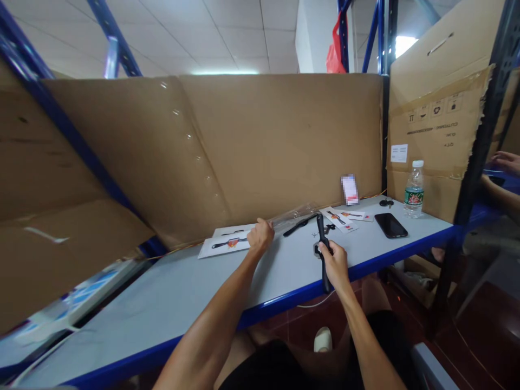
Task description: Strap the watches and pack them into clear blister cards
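Note:
My right hand point(334, 261) is closed around a long black tool point(320, 227), held upright over the table's front edge. A small grey piece point(316, 249) shows beside my thumb; its kind is unclear. My left hand point(260, 236) is closed on the near end of a clear plastic sleeve point(294, 214), which stretches right across the table. Beside my left hand lie white printed cards point(223, 245) picturing a black-handled tool. Another long black item point(298, 226) lies under the plastic, near small dark parts point(330, 228).
More printed cards point(340, 220) lie at the right. A propped phone point(350, 189), a dark phone point(390, 225), keys point(387, 203) and a water bottle point(414, 190) stand or lie there too. Cardboard walls point(284, 141) enclose the blue-edged table point(195, 303). Another person's hand point(507, 161) shows far right.

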The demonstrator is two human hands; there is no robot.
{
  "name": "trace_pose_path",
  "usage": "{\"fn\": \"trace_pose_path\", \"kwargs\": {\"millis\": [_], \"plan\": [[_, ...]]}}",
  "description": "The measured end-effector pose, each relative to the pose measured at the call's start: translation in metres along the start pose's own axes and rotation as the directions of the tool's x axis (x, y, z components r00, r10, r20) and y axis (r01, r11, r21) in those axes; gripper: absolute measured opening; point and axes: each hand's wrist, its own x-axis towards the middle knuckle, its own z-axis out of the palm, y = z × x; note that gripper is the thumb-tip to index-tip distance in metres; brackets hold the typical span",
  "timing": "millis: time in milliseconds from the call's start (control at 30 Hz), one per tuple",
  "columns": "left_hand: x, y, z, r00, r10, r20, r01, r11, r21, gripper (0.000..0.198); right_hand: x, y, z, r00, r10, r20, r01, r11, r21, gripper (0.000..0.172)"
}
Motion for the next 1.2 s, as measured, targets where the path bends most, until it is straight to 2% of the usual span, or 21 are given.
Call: {"fn": "trace_pose_path", "kwargs": {"millis": [200, 333, 400, 567, 700, 767, 867, 1000, 1100, 1200], "plan": [[-0.001, 0.001, -0.010, 1.000, -0.016, 0.025, 0.018, 0.998, -0.056, 0.048, -0.001, -0.002, 0.000, 1.000, -0.011, -0.009, 0.011, 1.000, -0.012, 0.037], [-0.005, 0.006, -0.011, 0.994, 0.061, 0.088, -0.051, 0.992, -0.113, 0.040, 0.000, -0.004, -0.001, 1.000, 0.002, -0.006, -0.002, 1.000, -0.018, 0.038], [-0.006, 0.006, -0.011, 0.994, 0.077, 0.083, -0.066, 0.989, -0.134, 0.036, 0.001, -0.003, -0.001, 1.000, 0.004, -0.002, -0.004, 1.000, -0.024, 0.039], [-0.003, 0.002, -0.011, 0.998, -0.004, 0.067, 0.016, 0.984, -0.180, 0.036, 0.000, -0.003, -0.003, 1.000, 0.001, 0.028, -0.001, 1.000, -0.008, 0.039], [-0.010, -0.001, -0.019, 0.999, -0.020, 0.028, 0.025, 0.975, -0.221, 0.048, 0.003, 0.001, -0.006, 0.997, 0.020, 0.078, -0.022, 0.999, 0.033, 0.040], [-0.018, -0.003, -0.025, 1.000, -0.002, -0.019, -0.002, 0.971, -0.238, 0.050, 0.006, 0.005, -0.006, 0.995, 0.033, 0.090, -0.038, 0.998, 0.050, 0.041], [-0.035, -0.003, -0.034, 0.992, 0.113, -0.063, -0.126, 0.951, -0.284, 0.037, 0.011, 0.012, -0.006, 0.997, 0.053, 0.059, -0.058, 0.994, 0.089, 0.044], [-0.060, 0.004, -0.036, 0.930, 0.367, -0.004, -0.352, 0.891, -0.286, 0.026, 0.015, 0.013, -0.005, 0.996, 0.089, 0.009, -0.089, 0.987, 0.137, 0.049], [-0.075, 0.013, -0.033, 0.860, 0.508, 0.052, -0.484, 0.842, -0.238, 0.028, 0.016, 0.011, -0.006, 0.995, 0.103, -0.001, -0.102, 0.985, 0.139, 0.050], [-0.082, 0.019, -0.027, 0.785, 0.618, 0.042, -0.608, 0.781, -0.140, 0.028, 0.017, 0.010, -0.006, 0.996, 0.094, -0.006, -0.092, 0.987, 0.135, 0.050]]}}
